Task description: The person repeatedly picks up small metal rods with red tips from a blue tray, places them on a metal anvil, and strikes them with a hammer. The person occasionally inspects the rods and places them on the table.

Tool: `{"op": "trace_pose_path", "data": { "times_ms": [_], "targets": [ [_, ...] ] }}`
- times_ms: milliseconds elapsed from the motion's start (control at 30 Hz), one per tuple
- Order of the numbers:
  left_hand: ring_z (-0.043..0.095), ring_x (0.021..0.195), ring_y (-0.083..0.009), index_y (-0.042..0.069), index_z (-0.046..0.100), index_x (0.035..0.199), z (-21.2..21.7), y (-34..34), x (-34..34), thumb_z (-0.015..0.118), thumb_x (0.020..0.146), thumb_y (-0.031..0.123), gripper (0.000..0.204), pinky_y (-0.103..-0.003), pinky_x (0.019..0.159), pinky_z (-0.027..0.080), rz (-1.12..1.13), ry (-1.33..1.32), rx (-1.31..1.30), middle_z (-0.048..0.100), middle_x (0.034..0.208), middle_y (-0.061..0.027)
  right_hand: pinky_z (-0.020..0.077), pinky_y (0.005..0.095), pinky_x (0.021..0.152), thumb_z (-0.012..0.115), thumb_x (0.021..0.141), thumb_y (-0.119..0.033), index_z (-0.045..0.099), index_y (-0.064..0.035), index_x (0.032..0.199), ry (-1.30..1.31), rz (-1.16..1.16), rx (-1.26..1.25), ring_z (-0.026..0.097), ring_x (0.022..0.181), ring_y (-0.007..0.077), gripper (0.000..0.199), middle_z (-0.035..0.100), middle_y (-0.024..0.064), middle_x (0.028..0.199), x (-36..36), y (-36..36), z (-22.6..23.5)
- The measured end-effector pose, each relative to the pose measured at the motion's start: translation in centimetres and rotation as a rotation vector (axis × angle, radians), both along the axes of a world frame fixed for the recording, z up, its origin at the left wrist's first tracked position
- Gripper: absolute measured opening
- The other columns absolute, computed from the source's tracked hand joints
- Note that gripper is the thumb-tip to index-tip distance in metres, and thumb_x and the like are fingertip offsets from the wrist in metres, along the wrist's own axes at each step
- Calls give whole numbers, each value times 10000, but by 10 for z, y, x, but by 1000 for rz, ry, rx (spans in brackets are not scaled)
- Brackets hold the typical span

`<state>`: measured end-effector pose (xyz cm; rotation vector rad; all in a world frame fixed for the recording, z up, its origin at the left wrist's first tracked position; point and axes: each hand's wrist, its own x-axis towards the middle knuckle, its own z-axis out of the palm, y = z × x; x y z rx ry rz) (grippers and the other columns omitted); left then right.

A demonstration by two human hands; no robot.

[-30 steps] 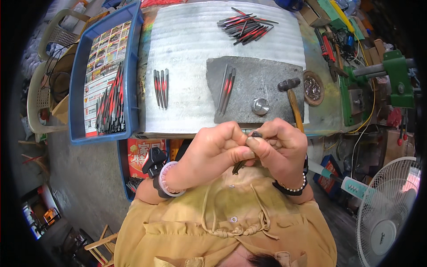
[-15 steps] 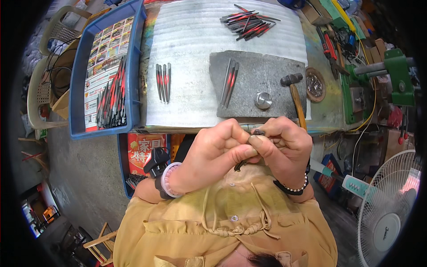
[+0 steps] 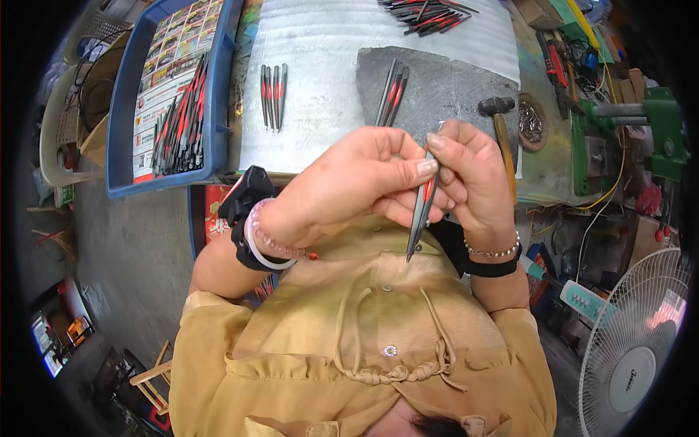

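Observation:
In front of my chest, both hands grip slim pointed tweezers [image 3: 418,227], dark grey with a red patch, tips pointing down. My left hand [image 3: 357,175] pinches their middle between thumb and fingers. My right hand [image 3: 477,167] closes on the upper end, so that end is mostly hidden. Just beyond my hands is a grey stone slab [image 3: 444,76], with several black-and-red tweezers [image 3: 392,91] lying side by side on it. A hammer [image 3: 496,107] with a wooden handle lies along the slab's right side. My hands nearly hide the round metal block on the slab.
White foam sheet [image 3: 313,44] covers the table. On it are a small row of tweezers [image 3: 274,98] and a loose pile [image 3: 429,16]. A blue crate [image 3: 223,109] holding more stands left. To the right are a round dish [image 3: 531,122], a green vise [image 3: 664,138] and a fan [image 3: 633,357].
My hands have risen a little and turned. The tweezers, mostly hidden in my fingers before, now show their length, tips down. The view has shifted, so the table sits higher in the picture.

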<state>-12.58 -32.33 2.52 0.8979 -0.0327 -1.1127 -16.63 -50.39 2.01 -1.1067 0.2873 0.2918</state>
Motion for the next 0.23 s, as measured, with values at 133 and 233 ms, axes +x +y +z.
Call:
{"op": "trace_pose_path", "data": {
  "times_ms": [133,233],
  "targets": [
    [717,835,-212,-30,529,991,-6,0,6,532,1006,185,216,-266,683,607,-5,56,-40,690,918,-158,305,186,372,651,917,-134,555,-61,758,52,-28,81,392,425,26,200,500,-16,601,3,1,-4],
    [718,834,-213,-26,533,1002,-11,2,10,536,1003,180,206,-259,676,604,-23,62,-68,694,929,-156,310,188,373,655,914,-135,560,-68,767,45,-31,85,395,425,28,188,502,-14,604,5,3,-6]
  ]
}}
